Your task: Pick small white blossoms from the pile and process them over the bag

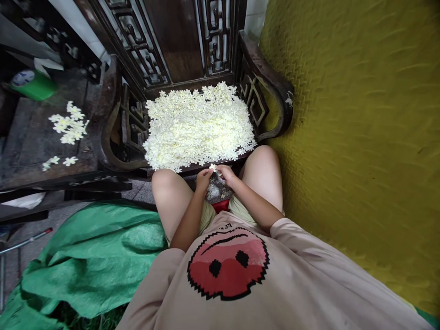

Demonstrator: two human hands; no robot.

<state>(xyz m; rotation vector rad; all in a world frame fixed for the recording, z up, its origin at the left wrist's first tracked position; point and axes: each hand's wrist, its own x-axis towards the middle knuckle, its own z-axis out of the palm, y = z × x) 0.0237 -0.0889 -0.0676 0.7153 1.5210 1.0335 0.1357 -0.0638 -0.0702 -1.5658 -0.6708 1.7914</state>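
Observation:
Between my knees, a small white flower (213,167) shows at the meeting fingertips of both hands. My right hand (227,175) is closed in a pinch on it. From the other side, my left hand (204,179) is closed too, its fingertips against the flower's lower edge; whatever else it may grip is too small to make out. Just beyond my hands, a thick layer of white flowers (199,128) covers the seat of a dark carved wooden chair (178,50).
Left of the chair, a dark wooden surface (30,137) bears a few loose flowers (70,123) and a green tape roll (34,85). Green sheeting (103,252) lies at lower left. A textured yellow panel (354,137) stands close on the right. Scattered flowers (216,190) lie below my hands.

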